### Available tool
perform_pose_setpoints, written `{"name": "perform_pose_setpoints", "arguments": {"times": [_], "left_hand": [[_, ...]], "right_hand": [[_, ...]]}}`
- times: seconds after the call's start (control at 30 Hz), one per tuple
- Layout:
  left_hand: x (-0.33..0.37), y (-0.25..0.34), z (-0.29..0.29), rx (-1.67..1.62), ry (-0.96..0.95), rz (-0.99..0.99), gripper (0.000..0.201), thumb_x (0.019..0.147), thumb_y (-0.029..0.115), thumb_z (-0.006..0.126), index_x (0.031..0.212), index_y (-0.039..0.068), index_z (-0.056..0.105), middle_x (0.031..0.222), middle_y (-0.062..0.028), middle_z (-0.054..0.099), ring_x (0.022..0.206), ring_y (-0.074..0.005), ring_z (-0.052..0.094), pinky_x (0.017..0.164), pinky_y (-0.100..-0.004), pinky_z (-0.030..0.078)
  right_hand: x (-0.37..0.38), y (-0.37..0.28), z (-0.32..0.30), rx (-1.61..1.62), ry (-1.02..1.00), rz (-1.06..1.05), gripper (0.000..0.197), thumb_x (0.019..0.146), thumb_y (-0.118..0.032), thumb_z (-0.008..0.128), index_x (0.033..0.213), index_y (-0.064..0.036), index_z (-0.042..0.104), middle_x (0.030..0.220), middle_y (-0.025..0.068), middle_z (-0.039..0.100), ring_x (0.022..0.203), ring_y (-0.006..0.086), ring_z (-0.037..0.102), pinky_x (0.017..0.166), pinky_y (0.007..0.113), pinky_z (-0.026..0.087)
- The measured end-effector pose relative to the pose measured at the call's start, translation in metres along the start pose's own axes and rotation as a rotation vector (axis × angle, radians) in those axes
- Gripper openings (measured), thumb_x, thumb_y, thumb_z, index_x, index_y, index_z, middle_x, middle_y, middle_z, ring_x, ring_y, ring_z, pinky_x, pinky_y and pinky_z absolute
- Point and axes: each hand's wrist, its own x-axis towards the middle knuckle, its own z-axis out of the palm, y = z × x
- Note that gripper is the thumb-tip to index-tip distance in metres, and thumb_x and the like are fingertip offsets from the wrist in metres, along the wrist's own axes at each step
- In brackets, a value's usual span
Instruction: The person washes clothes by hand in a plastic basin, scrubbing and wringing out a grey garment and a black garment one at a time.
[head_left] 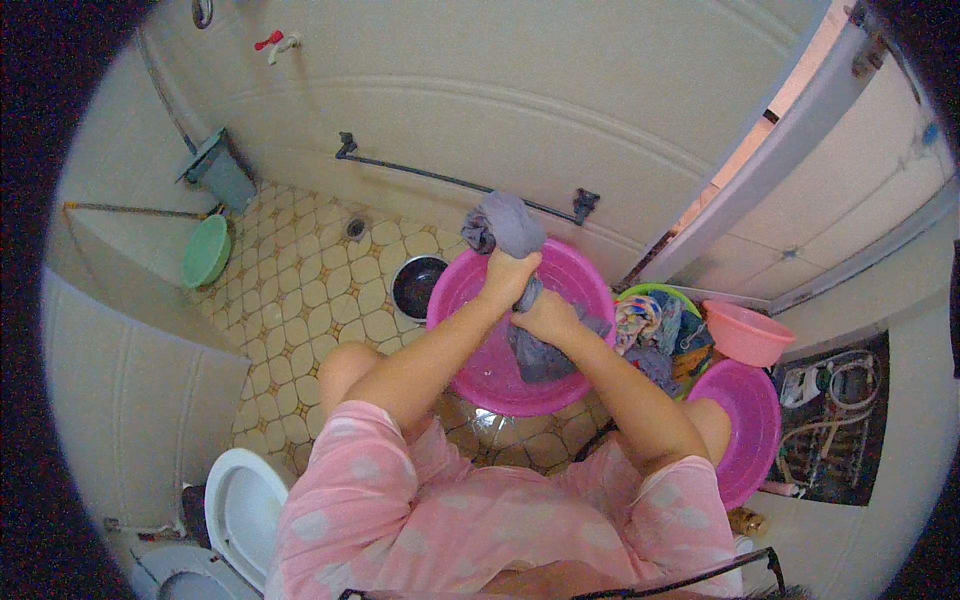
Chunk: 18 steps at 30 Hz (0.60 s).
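Observation:
A bunched grey cloth (512,222) is gripped by both of my hands above a large pink basin (480,375). My left hand (508,278) is wrapped round it near the top, with a thick bundle bulging out beyond the fist. Closer to me and to the right, my right hand (548,318) is closed on the same cloth. Between the two fists the cloth is narrow and looks twisted. Its loose lower part hangs down into the basin, below my right hand. The exact garment kind cannot be made out.
Left of the basin stands a dark-bottomed round pot (418,288). On the right are a green basin (690,300) heaped with clothes, a salmon basin (748,335) and a magenta basin (735,470). A low pipe (430,174) runs along the wall. A toilet (240,500) stands at lower left.

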Motion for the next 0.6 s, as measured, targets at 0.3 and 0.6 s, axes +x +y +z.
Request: {"name": "perform_pose_setpoints", "arguments": {"times": [0.3,0.6], "left_hand": [[-0.012,0.008,-0.004,-0.959,-0.316,-0.43,0.061,0.082,0.051,0.043,0.121,0.004,0.04,0.121,-0.0095,0.046,0.109,-0.0216,0.045,0.092,-0.0349,0.034],[-0.019,0.012,-0.021,-0.84,-0.586,-0.451,0.058,0.076,0.039,0.059,0.119,0.003,0.042,0.114,-0.0102,0.05,0.103,-0.0223,0.049,0.088,-0.0355,0.038]], "right_hand": [[0.02,0.0,-0.031,0.401,0.435,-0.189,0.068,0.057,-0.021,0.068,0.115,-0.0015,0.039,0.104,0.0214,0.054,0.097,0.0347,0.052,0.082,0.039,0.042],[0.017,-0.008,-0.025,-0.002,0.504,-0.318,0.087,0.057,-0.033,0.069,0.126,-0.0015,0.025,0.128,0.0202,0.033,0.12,0.033,0.031,0.098,0.048,0.021]]}}
